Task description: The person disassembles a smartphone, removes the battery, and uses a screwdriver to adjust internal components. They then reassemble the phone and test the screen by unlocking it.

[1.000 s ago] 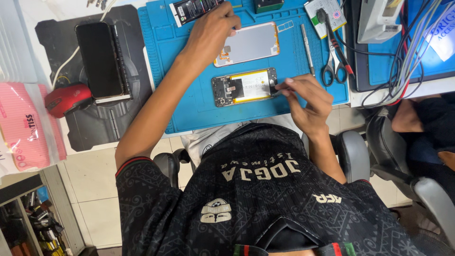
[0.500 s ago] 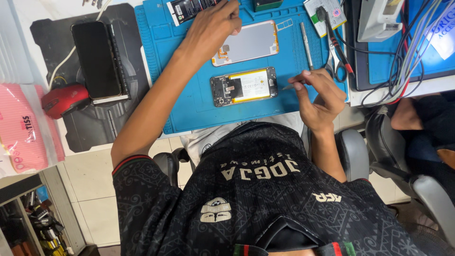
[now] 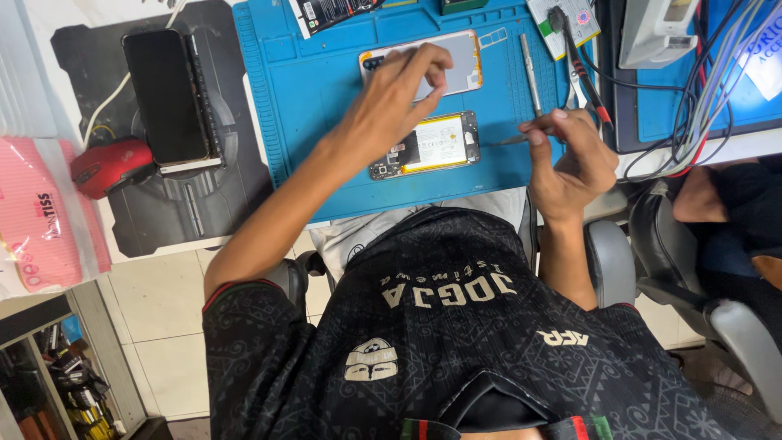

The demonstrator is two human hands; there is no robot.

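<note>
An opened phone [image 3: 423,147] with a yellow-edged battery lies on the blue work mat [image 3: 309,98]. Just behind it lies a silvery phone panel [image 3: 463,65]. My left hand [image 3: 395,94] reaches over the mat, fingertips resting on that panel's left part, and grips nothing. My right hand [image 3: 570,151] is to the right of the opened phone and pinches a thin metal tool [image 3: 511,140]. The tool's tip points at the phone's right edge, a little apart from it.
A black phone [image 3: 167,94] rests on a dark pad at the left, with a red mouse [image 3: 110,163] and a pink packet [image 3: 41,220] nearby. A screwdriver [image 3: 529,61], scissors [image 3: 574,57] and cables [image 3: 692,106] lie at the right. Another person [image 3: 733,204] sits at the far right.
My left hand came down from the mat's far edge onto the silvery panel. My right hand drew to the right, taking the tool off the opened phone.
</note>
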